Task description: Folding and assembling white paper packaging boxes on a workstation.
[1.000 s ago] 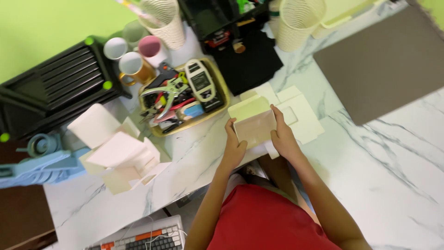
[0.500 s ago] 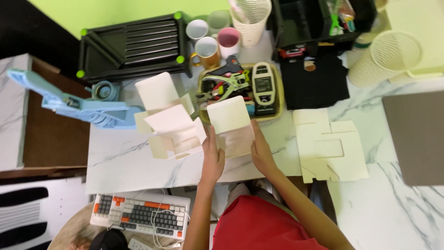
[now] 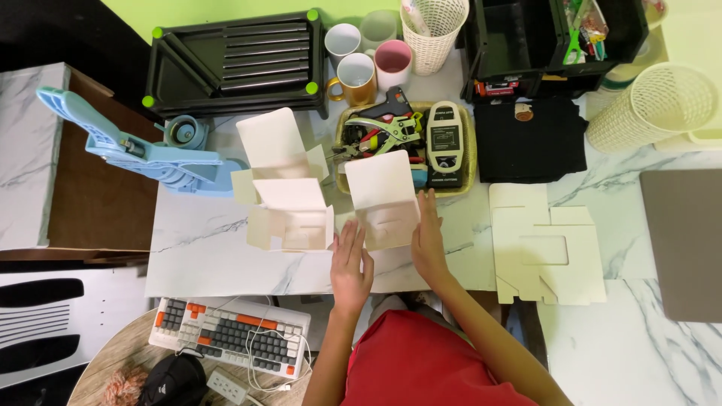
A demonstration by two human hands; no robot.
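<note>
I am holding a half-folded cream cardboard box [image 3: 385, 201] between my two hands on the white marble tabletop [image 3: 210, 248], just in front of a yellow tray [image 3: 470, 162] of tools. My left hand [image 3: 351, 263] is lying flat with fingers spread, its fingertips touching the box's lower left corner. My right hand [image 3: 426, 239] is pressing open-palmed against the box's right edge, fingers straight and together, not curled around anything. The box's lid flap is standing up toward the tray, and its front panel is facing me.

Just to the left, two more folded cream boxes [image 3: 289, 203] are sitting one behind the other, near a light blue press tool [image 3: 143, 154]. To the right, a stack of flat die-cut box blanks [image 3: 545, 244] is lying well apart from my hands. Behind the tray, mugs [image 3: 357, 75] are standing beside a black slatted rack [image 3: 233, 64], and a black cloth [image 3: 530, 139] is lying to the tray's right. A keyboard [image 3: 233, 334] is sitting below the tabletop edge.
</note>
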